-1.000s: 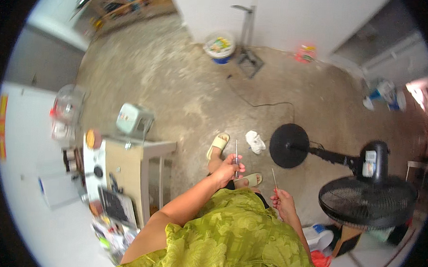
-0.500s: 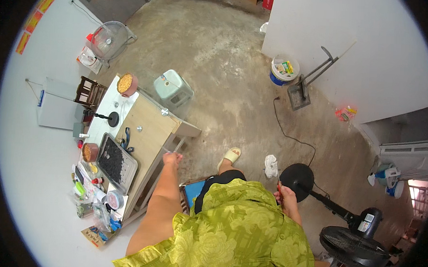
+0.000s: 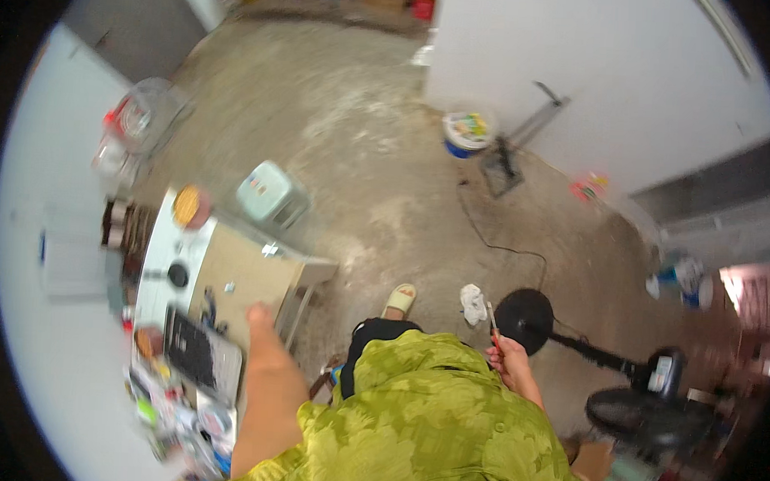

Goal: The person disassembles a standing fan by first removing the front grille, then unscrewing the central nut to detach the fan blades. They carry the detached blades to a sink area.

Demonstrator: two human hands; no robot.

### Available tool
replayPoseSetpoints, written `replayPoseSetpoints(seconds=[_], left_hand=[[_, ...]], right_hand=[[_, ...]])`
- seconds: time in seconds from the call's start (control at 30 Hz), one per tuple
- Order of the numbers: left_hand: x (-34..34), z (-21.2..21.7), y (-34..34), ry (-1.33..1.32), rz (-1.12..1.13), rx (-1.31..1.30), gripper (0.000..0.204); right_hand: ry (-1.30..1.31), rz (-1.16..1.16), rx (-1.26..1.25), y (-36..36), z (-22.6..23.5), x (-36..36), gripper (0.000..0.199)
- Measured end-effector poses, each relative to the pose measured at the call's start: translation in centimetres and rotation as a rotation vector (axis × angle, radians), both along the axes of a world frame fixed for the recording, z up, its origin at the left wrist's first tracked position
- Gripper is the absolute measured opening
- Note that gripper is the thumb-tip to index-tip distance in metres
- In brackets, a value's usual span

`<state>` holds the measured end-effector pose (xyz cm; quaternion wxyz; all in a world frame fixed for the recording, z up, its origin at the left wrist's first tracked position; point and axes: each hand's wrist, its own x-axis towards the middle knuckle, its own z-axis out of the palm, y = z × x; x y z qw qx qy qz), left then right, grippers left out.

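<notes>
My right hand (image 3: 509, 356) is closed around a slim tool (image 3: 492, 321) with a red handle and a thin metal-looking shaft pointing away from me. It is held out in front of my green patterned shirt. My left hand (image 3: 260, 315) is stretched toward the near edge of the wooden board (image 3: 251, 265) on the table; motion smears its fingers, so I can't see whether anything is in them. Farther along, small shiny pieces (image 3: 269, 249) lie on the board. Left of this hand, a grey tray (image 3: 229, 364) holds many small black pieces.
A pale green stool (image 3: 267, 190) stands beyond the table. On the right are a black pedestal fan (image 3: 523, 322) lying over, its cord, and a white cloth (image 3: 472, 304). A bucket (image 3: 469, 134) sits by the wall. Bowls, bags and jars crowd the table's left side.
My view has turned and blurred, so the room has shifted. The left hand has come over the table edge, closer to the board. My right hand still holds the red-handled tool, now tilted differently.
</notes>
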<state>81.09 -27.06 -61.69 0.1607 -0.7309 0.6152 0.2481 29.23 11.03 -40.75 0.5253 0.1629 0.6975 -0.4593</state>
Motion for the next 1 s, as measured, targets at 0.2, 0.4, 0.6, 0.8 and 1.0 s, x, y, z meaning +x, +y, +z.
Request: replayPoseSetpoints(seconds=[0.2, 0.4, 0.6, 0.8, 1.0], left_hand=[[-1.6, 1.6, -4.3, 0.830, 1.118, -0.021, 0.074], [-11.1, 1.5, -5.7, 0.723, 0.830, 0.307, 0.044], [-29.1, 3.4, -1.8, 0.738, 0.014, 0.648, 0.012], [-44.9, 11.1, 11.5, 0.737, -0.704, 0.918, 0.035], [-48.2, 17.1, 26.0, 0.651, -0.805, 1.419, 0.042]], right_hand=[[-0.032, -0.135, -0.051, 0.9, -0.9, 2.1, 0.026], [-0.032, -0.317, -0.098, 2.3, -1.8, 3.5, 0.028], [-0.038, -0.517, -0.131, 5.1, -1.6, 5.6, 0.026], [0.054, -0.620, -0.255, 6.4, 0.4, 7.0, 0.025], [0.154, -0.587, -0.335, 7.6, 1.8, 7.4, 0.026]])
